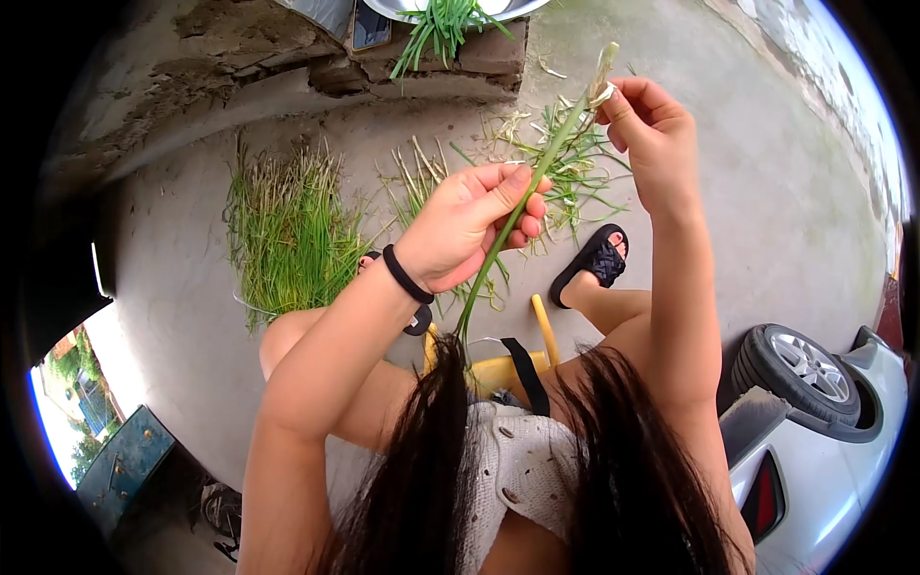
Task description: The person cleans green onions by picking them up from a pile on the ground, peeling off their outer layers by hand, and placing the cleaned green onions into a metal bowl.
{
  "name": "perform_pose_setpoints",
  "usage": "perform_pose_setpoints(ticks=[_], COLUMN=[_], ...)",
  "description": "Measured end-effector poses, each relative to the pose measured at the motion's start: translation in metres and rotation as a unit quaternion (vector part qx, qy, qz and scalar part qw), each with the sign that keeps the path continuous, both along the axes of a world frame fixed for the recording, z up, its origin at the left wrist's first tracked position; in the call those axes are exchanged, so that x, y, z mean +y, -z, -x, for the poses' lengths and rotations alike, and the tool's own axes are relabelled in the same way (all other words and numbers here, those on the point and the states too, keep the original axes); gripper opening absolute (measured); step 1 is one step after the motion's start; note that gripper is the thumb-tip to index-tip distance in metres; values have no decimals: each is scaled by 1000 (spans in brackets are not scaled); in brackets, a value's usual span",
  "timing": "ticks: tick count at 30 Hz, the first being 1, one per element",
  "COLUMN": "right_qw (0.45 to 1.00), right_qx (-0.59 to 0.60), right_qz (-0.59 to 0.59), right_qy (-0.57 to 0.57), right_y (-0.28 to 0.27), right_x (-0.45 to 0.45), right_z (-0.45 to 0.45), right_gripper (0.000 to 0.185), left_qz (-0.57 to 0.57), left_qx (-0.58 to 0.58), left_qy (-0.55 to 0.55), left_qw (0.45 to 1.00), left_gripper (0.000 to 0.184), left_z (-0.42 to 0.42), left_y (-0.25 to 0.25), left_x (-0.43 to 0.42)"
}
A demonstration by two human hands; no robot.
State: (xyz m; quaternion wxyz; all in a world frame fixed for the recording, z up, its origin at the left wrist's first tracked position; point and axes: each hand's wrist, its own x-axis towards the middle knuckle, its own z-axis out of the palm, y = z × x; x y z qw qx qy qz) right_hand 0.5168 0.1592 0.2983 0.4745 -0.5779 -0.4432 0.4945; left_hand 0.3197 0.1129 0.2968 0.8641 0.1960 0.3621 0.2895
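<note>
A long green stalk [553, 151] runs diagonally up to the right, with its pale end at the top. My left hand [484, 216] pinches it near the middle between thumb and fingers. Near the pale end, my right hand [647, 125] has its thumb and forefinger closed on a whitish, papery outer layer [601, 94]. The stalk's thin lower end reaches down toward my lap. Below the hands, loose green and pale scraps [575, 182] are scattered on the ground.
A large pile of green stalks [292, 225] lies on the ground at left. A metal basin [522, 10] and a phone [372, 26] sit on a stone ledge [450, 72]. A silver car with a wheel [805, 369] stands at right.
</note>
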Motion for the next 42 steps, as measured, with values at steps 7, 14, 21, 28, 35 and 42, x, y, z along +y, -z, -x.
perform_pose_setpoints(ticks=[7, 14, 21, 28, 35, 42], right_qw=[970, 765, 935, 898, 849, 839], right_qx=[33, -630, -192, 127, 324, 341], right_qz=[-106, -132, 9, 107, 224, 246], right_qy=[215, -31, -299, -408, -352, -345], right_y=[1, 33, 5, 24, 23, 23], right_x=[21, -4, -18, -38, -38, -33], right_z=[-64, -63, 26, 62, 65, 59], right_gripper=[23, 39, 34, 40, 39, 33], left_qz=[9, 19, -94, -48, -59, -64], left_qx=[0, 2, -47, -134, -169, -196], left_qy=[23, -51, -153, -297, -342, -329], left_qw=[1000, 999, 983, 944, 923, 921], left_gripper=[25, 24, 28, 20, 20, 21], left_z=[3, 5, 26, 53, 84, 97], left_y=[11, 15, 19, 7, 9, 10], left_x=[-5, 4, 37, 57, 69, 74])
